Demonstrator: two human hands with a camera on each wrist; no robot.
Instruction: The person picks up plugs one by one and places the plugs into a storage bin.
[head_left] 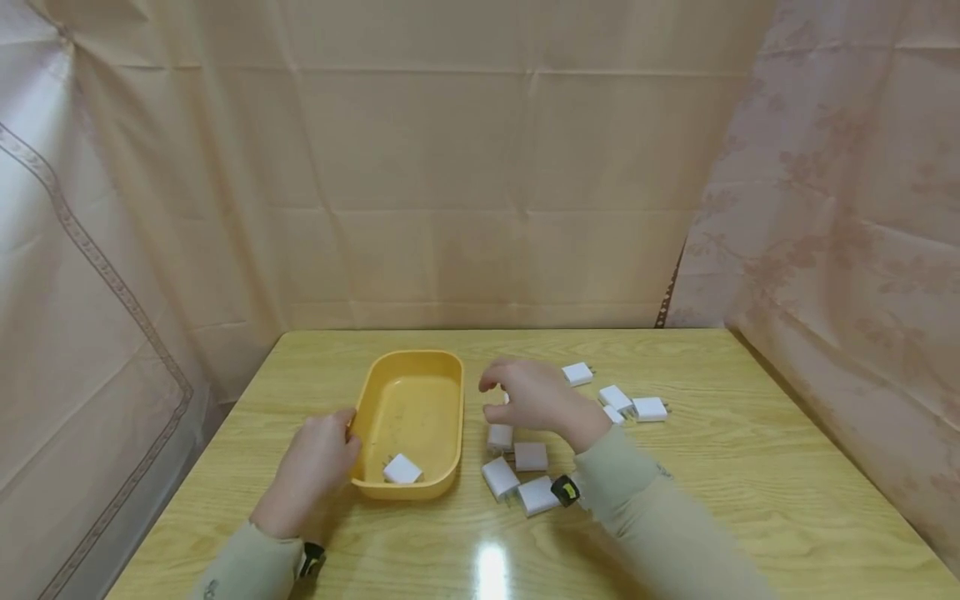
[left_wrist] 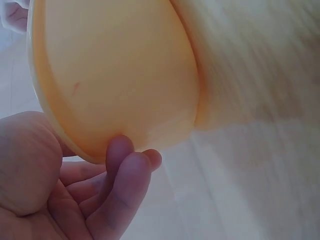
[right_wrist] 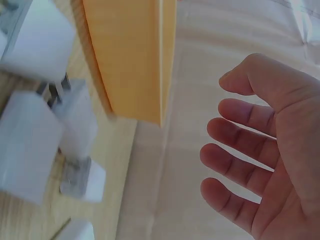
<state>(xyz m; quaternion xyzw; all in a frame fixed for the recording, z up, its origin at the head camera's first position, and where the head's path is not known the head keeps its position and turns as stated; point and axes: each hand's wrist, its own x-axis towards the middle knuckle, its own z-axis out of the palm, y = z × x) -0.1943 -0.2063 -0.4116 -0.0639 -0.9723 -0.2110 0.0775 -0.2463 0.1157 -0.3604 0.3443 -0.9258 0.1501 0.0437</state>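
Note:
A yellow plastic bin (head_left: 408, 492) stands left of the table's middle, with one white plug-in charger (head_left: 402, 469) lying inside near its front. My left hand (head_left: 315, 462) grips the bin's left edge; up close in the left wrist view, its fingers bend around the rim of the bin (left_wrist: 120, 75). To the right of the bin, my right hand (head_left: 543, 396) hovers over a cluster of white chargers (head_left: 531, 457). Its fingers are loosely bent and apart, and the right wrist view shows nothing between them. The hand hides part of a charger beneath it.
Farther right and back, another group of white chargers (head_left: 649, 409) lies on the wooden table (head_left: 750, 500), some with metal prongs showing. A beige cloth (head_left: 480, 167) hangs behind the table, and patterned cloth (head_left: 847, 250) hangs at the right.

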